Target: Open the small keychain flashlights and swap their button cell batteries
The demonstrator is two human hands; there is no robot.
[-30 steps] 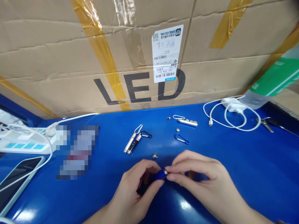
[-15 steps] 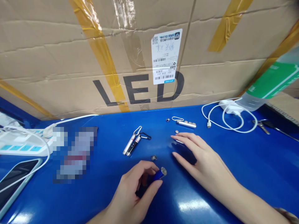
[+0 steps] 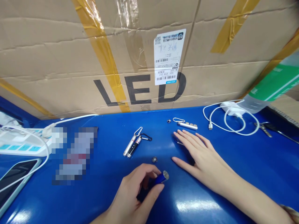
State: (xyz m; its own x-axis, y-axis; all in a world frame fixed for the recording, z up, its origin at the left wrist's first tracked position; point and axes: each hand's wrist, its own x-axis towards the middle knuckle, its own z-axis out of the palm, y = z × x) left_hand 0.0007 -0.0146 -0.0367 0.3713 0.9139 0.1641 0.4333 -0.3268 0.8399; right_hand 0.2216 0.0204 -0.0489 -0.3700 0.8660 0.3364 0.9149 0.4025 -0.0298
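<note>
My left hand [image 3: 137, 194] is closed round a small blue flashlight body [image 3: 161, 178], its silver open end pointing up and right. My right hand [image 3: 198, 155] lies flat on the blue table [image 3: 112, 174] with its fingers stretched out, the fingertips over a blue carabiner clip [image 3: 177, 142] that is mostly hidden. A small silver cap [image 3: 154, 160] lies just beyond the flashlight. Two keychain flashlights with clips [image 3: 134, 144] lie left of centre. A silver flashlight with a clip [image 3: 187, 124] and a tiny metal part [image 3: 168, 121] lie beyond my right fingertips.
A big cardboard box marked LED [image 3: 140, 56] walls off the back. A white charger and cable [image 3: 230, 115] and a plastic bottle [image 3: 268, 90] are at right, with keys [image 3: 263, 127]. A power strip [image 3: 21, 144] and a phone [image 3: 16, 180] sit at left.
My right hand left the flashlight's end, went forward and flattened on the table over the blue clip and a small round cell. The left hand kept holding the flashlight body.
</note>
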